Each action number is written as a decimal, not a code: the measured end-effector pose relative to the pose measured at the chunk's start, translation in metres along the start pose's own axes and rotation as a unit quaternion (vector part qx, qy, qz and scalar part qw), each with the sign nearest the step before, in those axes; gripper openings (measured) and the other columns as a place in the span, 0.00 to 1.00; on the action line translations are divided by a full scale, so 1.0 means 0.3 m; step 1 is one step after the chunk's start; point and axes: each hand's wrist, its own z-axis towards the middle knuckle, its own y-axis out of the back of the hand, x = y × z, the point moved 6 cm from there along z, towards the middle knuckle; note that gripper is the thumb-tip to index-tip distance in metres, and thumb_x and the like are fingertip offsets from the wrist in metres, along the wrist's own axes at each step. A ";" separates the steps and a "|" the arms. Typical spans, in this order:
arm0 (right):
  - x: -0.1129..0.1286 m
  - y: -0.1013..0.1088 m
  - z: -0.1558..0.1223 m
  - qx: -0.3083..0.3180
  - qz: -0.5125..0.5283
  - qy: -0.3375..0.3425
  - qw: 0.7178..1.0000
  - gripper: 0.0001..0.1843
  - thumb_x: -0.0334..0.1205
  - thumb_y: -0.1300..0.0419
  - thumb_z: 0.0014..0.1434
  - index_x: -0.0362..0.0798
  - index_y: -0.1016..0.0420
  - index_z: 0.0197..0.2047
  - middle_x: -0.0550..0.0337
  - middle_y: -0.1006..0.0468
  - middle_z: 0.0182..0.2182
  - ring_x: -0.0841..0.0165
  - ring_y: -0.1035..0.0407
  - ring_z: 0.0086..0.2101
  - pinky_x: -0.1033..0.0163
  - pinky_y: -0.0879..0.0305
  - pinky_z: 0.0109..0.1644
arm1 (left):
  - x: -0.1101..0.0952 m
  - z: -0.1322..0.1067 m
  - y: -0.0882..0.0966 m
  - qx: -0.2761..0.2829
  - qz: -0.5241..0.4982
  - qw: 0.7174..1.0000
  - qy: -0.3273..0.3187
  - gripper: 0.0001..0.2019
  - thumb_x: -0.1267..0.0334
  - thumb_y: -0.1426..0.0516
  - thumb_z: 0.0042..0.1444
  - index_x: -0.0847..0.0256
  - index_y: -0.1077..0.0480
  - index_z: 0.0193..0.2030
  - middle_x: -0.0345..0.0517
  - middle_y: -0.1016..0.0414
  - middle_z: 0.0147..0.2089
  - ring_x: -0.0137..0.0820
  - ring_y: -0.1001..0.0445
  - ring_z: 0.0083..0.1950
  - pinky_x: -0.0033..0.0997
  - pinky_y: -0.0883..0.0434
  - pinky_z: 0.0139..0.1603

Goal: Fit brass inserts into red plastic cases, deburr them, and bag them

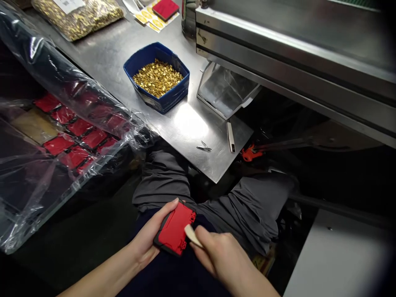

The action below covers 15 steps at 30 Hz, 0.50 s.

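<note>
My left hand (147, 233) is closed around a red plastic case (173, 227) with a black border, holding it over my lap with the red face up. Two small textured, hinge-like details sit at its right edge. In my closed right hand (222, 252) is a cream-coloured, curved, flat-tipped tool (192, 236). Its tip is at the right edge of the case, between those details; whether it touches the case I cannot tell. The lower part of the tool is hidden by my fingers.
On the metal table (105, 62) stand a blue bin (182, 90) of small brass-coloured pieces and a clear tray (202, 88). A white-handled tool (230, 138) and small metal bits (204, 147) lie near its corner. Left, a plastic-lined box (93, 175) holds several red cases.
</note>
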 end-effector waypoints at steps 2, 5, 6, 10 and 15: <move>0.006 0.002 0.003 0.000 0.008 0.013 1.000 0.08 0.47 0.51 0.72 0.55 0.36 0.42 0.66 0.21 0.28 0.70 0.26 0.26 0.65 0.52 0.28 | 0.008 0.002 0.001 0.008 -0.001 1.000 0.010 0.22 0.49 0.37 0.58 0.68 0.23 0.48 0.53 0.19 0.38 0.38 0.20 0.37 0.33 0.22 0.39; 0.002 0.015 0.015 -0.007 0.028 -0.007 1.000 0.09 0.47 0.51 0.72 0.55 0.35 0.42 0.66 0.22 0.27 0.70 0.27 0.26 0.65 0.52 0.28 | 0.010 0.004 0.006 0.003 -0.016 1.000 0.001 0.18 0.51 0.36 0.58 0.66 0.22 0.44 0.49 0.19 0.35 0.33 0.22 0.33 0.30 0.23 0.36; 0.003 0.014 0.018 0.003 0.036 -0.007 0.999 0.08 0.46 0.51 0.72 0.55 0.34 0.42 0.66 0.22 0.27 0.70 0.27 0.25 0.66 0.51 0.28 | 0.008 0.004 0.006 0.005 -0.015 1.000 -0.006 0.17 0.51 0.37 0.59 0.66 0.22 0.44 0.49 0.19 0.35 0.33 0.22 0.33 0.30 0.23 0.36; -0.006 0.012 0.020 0.011 0.042 -0.005 0.999 0.09 0.47 0.52 0.72 0.55 0.33 0.43 0.64 0.21 0.29 0.68 0.26 0.27 0.66 0.50 0.30 | 0.010 0.002 0.011 0.001 -0.010 1.000 -0.004 0.19 0.50 0.37 0.59 0.66 0.22 0.44 0.49 0.19 0.35 0.33 0.22 0.32 0.31 0.23 0.36; 0.026 0.012 0.023 0.033 0.016 0.022 0.999 0.09 0.47 0.50 0.72 0.56 0.33 0.41 0.66 0.22 0.27 0.70 0.28 0.25 0.66 0.52 0.28 | 0.007 -0.007 -0.001 -0.004 -0.006 1.000 -0.017 0.19 0.51 0.37 0.59 0.65 0.22 0.47 0.50 0.18 0.37 0.34 0.21 0.34 0.30 0.23 0.35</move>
